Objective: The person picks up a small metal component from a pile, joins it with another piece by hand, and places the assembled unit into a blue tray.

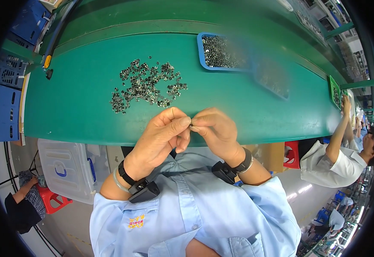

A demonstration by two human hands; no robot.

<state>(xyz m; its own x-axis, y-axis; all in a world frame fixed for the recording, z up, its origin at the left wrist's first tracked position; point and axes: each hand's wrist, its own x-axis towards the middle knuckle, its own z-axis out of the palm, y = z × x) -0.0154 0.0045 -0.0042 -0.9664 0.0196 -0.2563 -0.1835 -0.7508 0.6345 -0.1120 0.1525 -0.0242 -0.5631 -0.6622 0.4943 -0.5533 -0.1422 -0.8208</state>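
My left hand (163,135) and my right hand (218,129) meet just over the near edge of the green table (84,122). Thumb and forefinger of each are closed in a pinch on one tiny dark metal part (191,125), mostly hidden by the fingertips. Beyond my left hand lies a loose heap of small shiny metal parts (142,87), spread over the tabletop. Farther back, a blue tray (201,55) holds many similar small parts. To its right sits another tray (275,81), hazy and hard to make out.
A yellow-and-black tool (47,62) rests at the table's far left edge. Blue crates (2,111) stack at the left, above a lidded clear plastic box (64,167). At the right, a seated person (337,165) reaches to a green tray (334,92).
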